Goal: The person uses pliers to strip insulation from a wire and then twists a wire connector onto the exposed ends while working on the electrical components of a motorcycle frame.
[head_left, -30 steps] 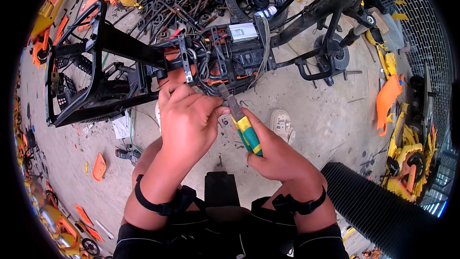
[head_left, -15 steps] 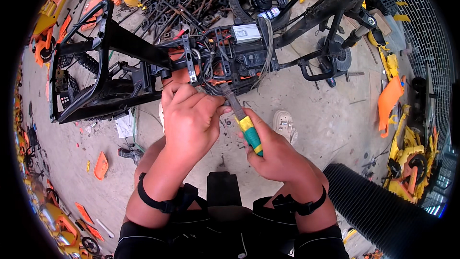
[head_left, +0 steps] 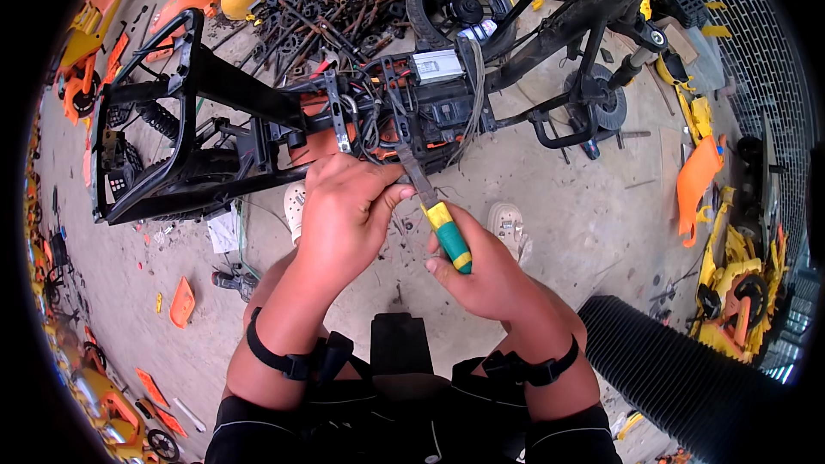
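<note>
My right hand (head_left: 481,271) is wrapped round the green and yellow handle of a knife (head_left: 449,234). Its worn grey blade points up and away, toward the scooter frame (head_left: 241,174). My left hand (head_left: 339,210) is closed in a pinch right beside the blade. Whatever its fingertips hold is too small and hidden to name. Just beyond both hands lies the frame's middle, with loose dark cables (head_left: 371,133), a silver finned box (head_left: 436,66) and black brackets.
A heap of rusty metal rods (head_left: 331,9) and a black wheel (head_left: 460,9) lie behind the frame. Orange and yellow panels (head_left: 700,176) are scattered at the right. A black ribbed stool (head_left: 662,369) stands near my right elbow. A power drill (head_left: 234,282) rests on the floor at left.
Both hands stay close together at the blade. My right thumb has shifted a little along the handle, and the view has moved slightly.
</note>
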Available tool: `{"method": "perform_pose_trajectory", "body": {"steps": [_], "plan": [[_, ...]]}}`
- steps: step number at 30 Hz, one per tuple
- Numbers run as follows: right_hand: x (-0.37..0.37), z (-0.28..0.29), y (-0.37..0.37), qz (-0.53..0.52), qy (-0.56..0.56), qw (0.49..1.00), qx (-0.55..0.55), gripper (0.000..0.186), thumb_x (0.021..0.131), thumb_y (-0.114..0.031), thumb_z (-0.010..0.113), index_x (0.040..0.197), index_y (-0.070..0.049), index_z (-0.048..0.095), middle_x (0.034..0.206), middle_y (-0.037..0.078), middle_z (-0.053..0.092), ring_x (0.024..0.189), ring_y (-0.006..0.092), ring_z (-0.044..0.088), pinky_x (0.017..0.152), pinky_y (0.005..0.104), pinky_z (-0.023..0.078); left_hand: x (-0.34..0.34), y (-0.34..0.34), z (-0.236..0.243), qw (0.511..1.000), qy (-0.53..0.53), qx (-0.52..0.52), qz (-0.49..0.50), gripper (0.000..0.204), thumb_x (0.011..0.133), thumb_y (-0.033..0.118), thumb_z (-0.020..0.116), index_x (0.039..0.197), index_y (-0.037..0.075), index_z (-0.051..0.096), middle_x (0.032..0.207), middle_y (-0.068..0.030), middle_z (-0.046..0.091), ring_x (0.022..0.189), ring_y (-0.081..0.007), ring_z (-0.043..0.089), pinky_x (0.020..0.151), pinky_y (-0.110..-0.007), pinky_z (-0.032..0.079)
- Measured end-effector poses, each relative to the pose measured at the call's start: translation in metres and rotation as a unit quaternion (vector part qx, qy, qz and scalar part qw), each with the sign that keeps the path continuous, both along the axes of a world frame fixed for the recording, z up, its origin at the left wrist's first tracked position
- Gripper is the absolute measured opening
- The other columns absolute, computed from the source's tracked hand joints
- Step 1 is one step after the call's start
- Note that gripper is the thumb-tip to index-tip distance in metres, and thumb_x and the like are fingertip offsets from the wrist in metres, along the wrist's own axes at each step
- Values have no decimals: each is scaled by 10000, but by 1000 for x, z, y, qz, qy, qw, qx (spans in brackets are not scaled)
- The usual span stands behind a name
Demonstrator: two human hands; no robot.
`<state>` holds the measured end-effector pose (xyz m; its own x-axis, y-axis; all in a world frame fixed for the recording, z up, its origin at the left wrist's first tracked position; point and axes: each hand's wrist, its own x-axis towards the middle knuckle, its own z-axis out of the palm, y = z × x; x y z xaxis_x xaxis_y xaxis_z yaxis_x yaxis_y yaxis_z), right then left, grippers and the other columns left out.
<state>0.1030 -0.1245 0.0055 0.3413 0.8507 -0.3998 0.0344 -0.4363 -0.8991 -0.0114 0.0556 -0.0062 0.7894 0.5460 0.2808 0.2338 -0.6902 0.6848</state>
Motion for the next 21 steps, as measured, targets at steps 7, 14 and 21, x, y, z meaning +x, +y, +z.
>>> {"method": "perform_pose_trajectory", "body": {"steps": [7,14,21], "plan": [[-2,-8,4,-16,52,998,-25,369,968,-83,695,1302,-33,544,974,21,616,874,109,598,791,295,496,2,1,-3,1000,-15,20,12,125,849,160,819,934,82,771,841,-20,742,828,-240,626,834,-378,422],[-8,-10,7,-45,-19,999,-18,381,952,-97,694,1287,-36,524,967,88,627,888,199,628,788,354,511,5,2,4,999,-22,36,23,101,848,139,813,911,75,764,819,-28,746,797,-233,651,903,-383,411],[-13,-9,13,-82,-91,991,-45,464,895,-115,717,1300,-31,507,1056,247,668,974,437,680,818,479,534,6,-1,5,996,12,64,54,91,845,150,805,867,79,753,795,-34,741,776,-240,670,920,-418,396]]}}
